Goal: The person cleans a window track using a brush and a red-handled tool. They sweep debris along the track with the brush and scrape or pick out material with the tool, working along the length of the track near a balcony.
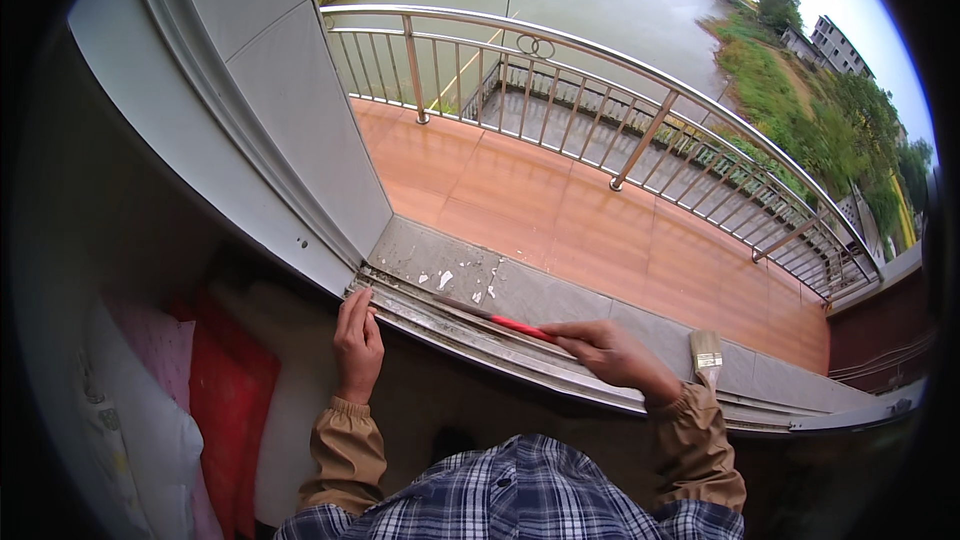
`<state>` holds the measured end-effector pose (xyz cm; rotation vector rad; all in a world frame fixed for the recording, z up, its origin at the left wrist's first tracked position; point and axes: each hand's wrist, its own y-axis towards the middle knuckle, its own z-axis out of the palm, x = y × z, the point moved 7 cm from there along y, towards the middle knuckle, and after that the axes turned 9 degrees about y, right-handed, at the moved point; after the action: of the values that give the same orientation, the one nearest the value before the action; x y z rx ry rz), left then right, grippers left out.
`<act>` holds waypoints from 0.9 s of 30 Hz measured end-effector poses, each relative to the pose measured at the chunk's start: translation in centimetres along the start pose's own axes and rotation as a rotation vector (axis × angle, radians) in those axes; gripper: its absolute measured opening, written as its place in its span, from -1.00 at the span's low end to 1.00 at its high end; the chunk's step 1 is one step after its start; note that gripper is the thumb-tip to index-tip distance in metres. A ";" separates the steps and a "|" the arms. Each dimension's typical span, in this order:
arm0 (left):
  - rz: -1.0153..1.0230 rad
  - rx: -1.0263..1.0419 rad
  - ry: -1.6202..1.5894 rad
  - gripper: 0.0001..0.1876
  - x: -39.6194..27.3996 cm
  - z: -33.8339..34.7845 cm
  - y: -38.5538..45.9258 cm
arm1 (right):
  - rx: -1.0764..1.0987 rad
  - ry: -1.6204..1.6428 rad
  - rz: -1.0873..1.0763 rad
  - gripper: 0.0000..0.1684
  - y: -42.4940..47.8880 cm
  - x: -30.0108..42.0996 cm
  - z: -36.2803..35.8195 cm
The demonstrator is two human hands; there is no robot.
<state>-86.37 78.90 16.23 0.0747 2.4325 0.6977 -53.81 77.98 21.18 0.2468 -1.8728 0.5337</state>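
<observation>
My right hand (611, 356) grips a slim red-handled tool (521, 327), which looks like a screwdriver or scraper. Its dark, tapering end points left and lies over the metal sliding-door track (480, 341); whether it touches the groove is unclear. At the track's left end, my left hand (358, 345) rests its fingertips on the inner rail, close to the door jamb. Those fingers are bent close together, and anything between them is hidden. Dirt darkens the track's grooves. White flakes (445, 280) are scattered on the grey tile sill (551, 296) just beyond.
A flat paintbrush (706, 352) lies on the sill beyond my right wrist. Orange balcony tiles (510, 187) extend to a stainless steel railing (600, 64) above water. A white door frame (217, 157) rises at left. Red fabric (229, 405) and pale bedding or bags (150, 420) sit lower left.
</observation>
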 end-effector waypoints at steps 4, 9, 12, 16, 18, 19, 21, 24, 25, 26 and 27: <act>0.002 -0.052 0.010 -0.64 0.0 -0.4 -0.6 | -0.049 -0.086 0.294 -0.70 -7.8 1.1 -5.2; 0.028 -0.078 0.008 -0.62 -0.6 0.5 -0.7 | -0.125 -0.157 0.374 -0.70 -12.9 0.2 -7.5; 0.036 -0.086 0.043 -0.61 -0.5 0.5 -0.8 | -0.041 -0.143 0.387 -0.70 -10.3 0.5 -7.1; 0.060 -0.094 0.052 -0.59 -0.5 0.4 -0.5 | 0.078 -0.186 0.179 -0.67 -4.3 0.3 -4.9; 0.069 -0.096 0.061 -0.59 -0.3 0.5 -0.6 | 0.118 -0.153 0.119 -0.67 -0.4 -0.1 -3.0; 0.068 -0.095 0.064 -0.60 -0.2 0.6 -0.7 | 0.124 -0.130 0.099 -0.67 1.4 -0.1 -1.8; 0.061 -0.084 0.064 -0.60 -0.5 0.6 -0.5 | 0.138 -0.154 0.033 -0.65 4.7 0.1 0.4; 0.063 -0.078 0.078 -0.62 -0.7 0.3 -0.2 | 0.097 -0.105 -0.026 -0.64 7.3 0.4 3.7; 0.076 -0.080 0.085 -0.62 -0.6 0.4 -0.3 | 0.090 -0.090 -0.051 -0.64 7.6 0.6 4.5; 0.089 -0.083 0.091 -0.62 -0.5 0.5 -0.2 | 0.079 -0.076 -0.069 -0.64 7.2 1.0 4.5; 0.090 -0.089 0.103 -0.62 -0.3 0.4 -0.3 | 0.081 -0.065 -0.088 -0.64 6.2 1.6 4.1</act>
<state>-85.87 78.76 15.99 0.1163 2.5046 0.8693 -60.39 81.63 20.04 0.4027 -1.8959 0.5479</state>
